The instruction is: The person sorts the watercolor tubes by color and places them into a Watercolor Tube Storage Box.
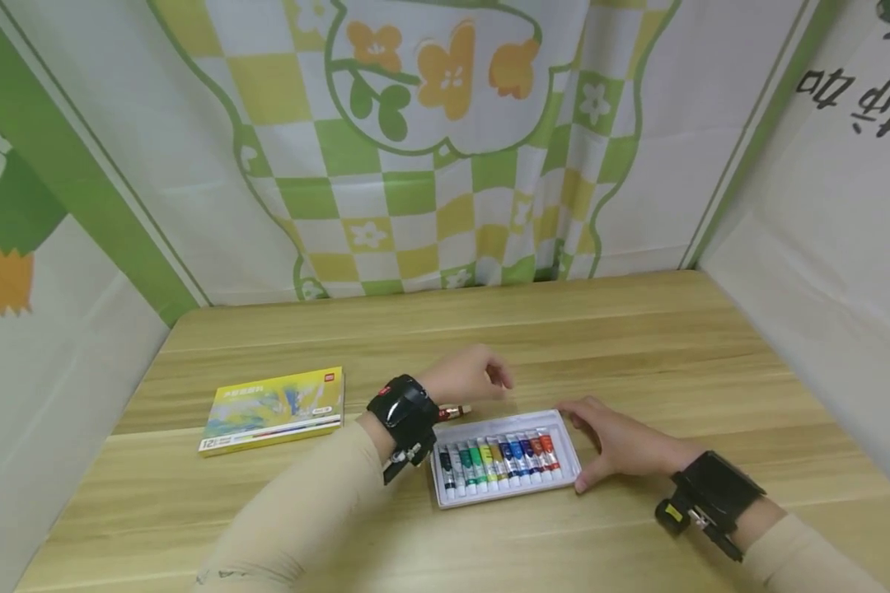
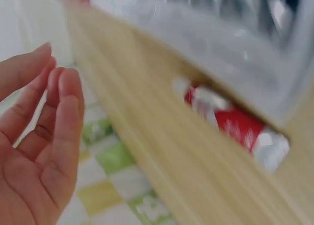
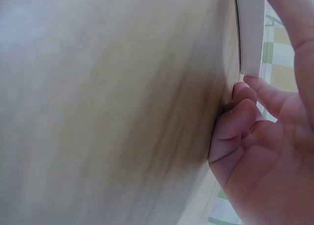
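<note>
A white tray (image 1: 493, 427) on the table holds a row of small paint tubes (image 1: 498, 463), running from black through green, yellow and blue to red. My right hand (image 1: 623, 441) grips the tray's right end, thumb at the near corner and index finger at the far one. In the right wrist view its other fingers (image 3: 235, 122) curl against the tabletop beside the tray wall (image 3: 251, 33). My left hand (image 1: 467, 375) hovers beyond the tray, fingers loosely bent and holding nothing. A loose red-and-white paint tube (image 2: 238, 126) lies along the tray's far side, partly hidden by the left wrist in the head view.
A yellow paint box (image 1: 274, 412) with a printed lid lies to the left on the wooden table (image 1: 660, 346). Behind the table hangs a checked green, yellow and white curtain (image 1: 430, 206). Printed cloth walls (image 1: 823, 214) stand at both sides.
</note>
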Available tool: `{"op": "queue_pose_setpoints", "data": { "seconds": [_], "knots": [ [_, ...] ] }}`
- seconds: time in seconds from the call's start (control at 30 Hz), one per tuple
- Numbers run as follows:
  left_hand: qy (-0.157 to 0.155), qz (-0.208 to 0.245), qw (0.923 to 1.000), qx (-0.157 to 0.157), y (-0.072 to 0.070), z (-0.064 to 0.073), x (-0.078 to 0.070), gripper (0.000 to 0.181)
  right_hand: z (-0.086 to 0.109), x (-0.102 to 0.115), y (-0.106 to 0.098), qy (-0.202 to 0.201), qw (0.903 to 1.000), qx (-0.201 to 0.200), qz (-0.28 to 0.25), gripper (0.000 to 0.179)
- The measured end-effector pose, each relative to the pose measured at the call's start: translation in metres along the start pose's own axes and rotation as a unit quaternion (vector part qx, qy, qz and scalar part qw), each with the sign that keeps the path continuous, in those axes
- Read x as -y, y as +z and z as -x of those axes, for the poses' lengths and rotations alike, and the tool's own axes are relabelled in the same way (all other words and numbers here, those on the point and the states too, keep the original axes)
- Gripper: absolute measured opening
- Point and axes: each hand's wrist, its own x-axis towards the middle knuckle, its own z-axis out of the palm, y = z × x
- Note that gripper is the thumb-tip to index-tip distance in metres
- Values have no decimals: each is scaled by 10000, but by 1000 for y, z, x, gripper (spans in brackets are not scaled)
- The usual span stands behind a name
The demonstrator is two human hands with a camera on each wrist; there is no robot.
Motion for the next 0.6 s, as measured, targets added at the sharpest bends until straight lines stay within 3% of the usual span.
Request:
{"op": "queue_pose_setpoints", "data": {
  "seconds": [0.13, 0.23, 0.4, 0.6],
  "knots": [
    [145, 319, 9990, -283, -15, 13, 19, 10, 0, -1, 1, 0, 10000, -6, -32, 112],
    [109, 462, 9975, -531, -19, 26, 36, 9, 0, -1, 2, 36, 10000, 16, -69, 112],
    [-97, 451, 9965, -697, -12, 39, 59, 9, 1, 2, 1, 69, 9999, 25, -71, 111],
    [-424, 458, 9966, -533, 2, 40, 71, 16, 1, 3, 0, 61, 10000, 6, -39, 110]
  ]
}}
